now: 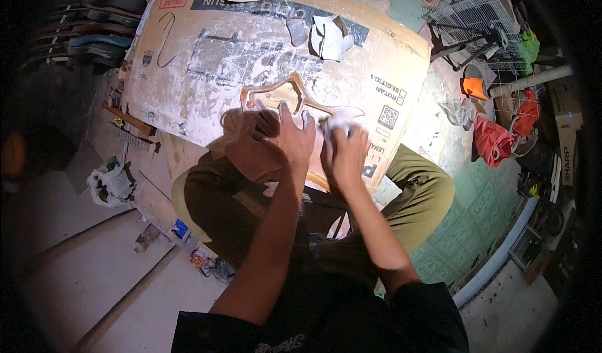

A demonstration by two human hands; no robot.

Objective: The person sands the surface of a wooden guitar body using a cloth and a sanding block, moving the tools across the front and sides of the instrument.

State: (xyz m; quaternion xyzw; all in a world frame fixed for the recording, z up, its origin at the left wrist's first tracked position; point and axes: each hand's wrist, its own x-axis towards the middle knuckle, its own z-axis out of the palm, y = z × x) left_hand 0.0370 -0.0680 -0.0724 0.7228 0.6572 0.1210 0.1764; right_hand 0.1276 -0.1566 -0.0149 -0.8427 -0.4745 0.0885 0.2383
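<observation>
A brown wooden piece that looks like a guitar body (pixel 251 154), with a pointed horn and a cut-out edge, lies across the cardboard in front of my lap. My left hand (pixel 290 141) rests on it with the fingers spread, close to the cut-out. To its right, my right hand (pixel 348 155) presses down with bent fingers on a folded whitish piece of sandpaper (pixel 337 126), slightly blurred. Much of the sandpaper is hidden under those fingers.
White dust covers the flat cardboard (pixel 175 102). Torn sandpaper pieces (pixel 329 37) and a bent wire hook (pixel 166 39) lie on its far part. Dark curved pieces (pixel 97 42) are stacked far left. At right are a wire cage (pixel 476 26) and a red bag (pixel 492 141).
</observation>
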